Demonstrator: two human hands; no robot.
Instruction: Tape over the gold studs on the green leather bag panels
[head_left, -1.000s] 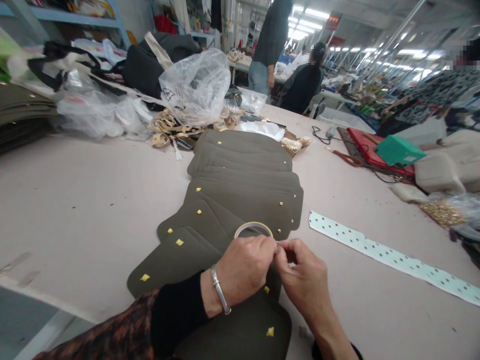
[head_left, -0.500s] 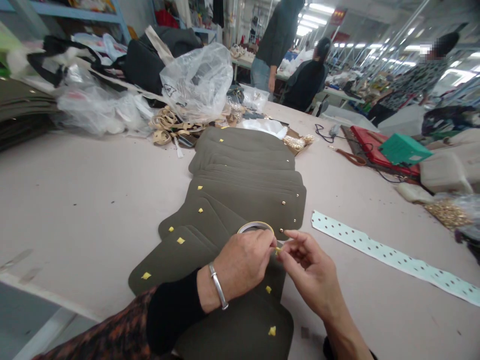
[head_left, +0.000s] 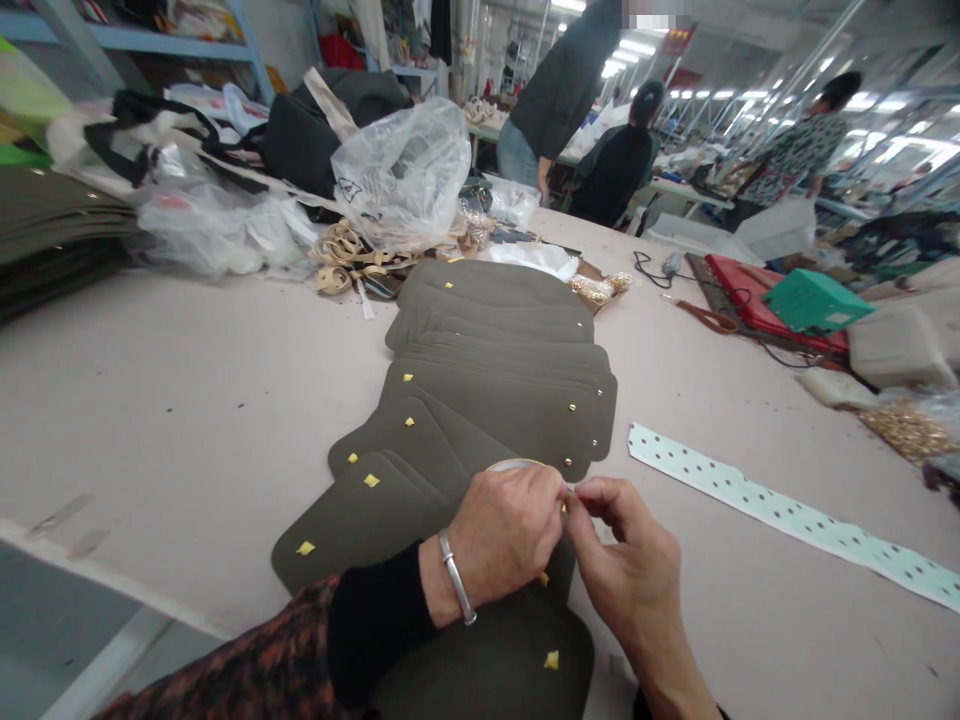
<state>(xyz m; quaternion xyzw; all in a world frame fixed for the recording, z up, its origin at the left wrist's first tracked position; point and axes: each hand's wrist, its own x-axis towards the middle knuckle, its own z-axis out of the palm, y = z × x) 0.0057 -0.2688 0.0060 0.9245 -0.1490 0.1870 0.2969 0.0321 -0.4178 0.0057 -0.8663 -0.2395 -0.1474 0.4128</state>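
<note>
Fingers closed, my left hand (head_left: 504,525) grips a roll of tape (head_left: 516,464), whose pale rim shows just above the knuckles. The fingertips of my right hand (head_left: 626,555) are pinched together against the left fingertips, at a small yellow piece of tape (head_left: 565,508) mostly hidden by the fingers. Below both hands lie overlapping dark olive panels (head_left: 487,400) with rounded corners. Small yellow tape pieces (head_left: 371,481) stick to several of them, and gold studs (head_left: 568,462) sit along the right edges.
A pale green strip with dark dots (head_left: 750,495) lies to the right. Clear plastic bags (head_left: 409,170) and beige straps (head_left: 337,255) are heaped at the back left. A green box (head_left: 816,300) rests on a red case (head_left: 739,285). Several people are in the background.
My right index finger has come down and closed against the thumb at the tape. Both hands appear slightly further right, and the roll shows less above my left hand.
</note>
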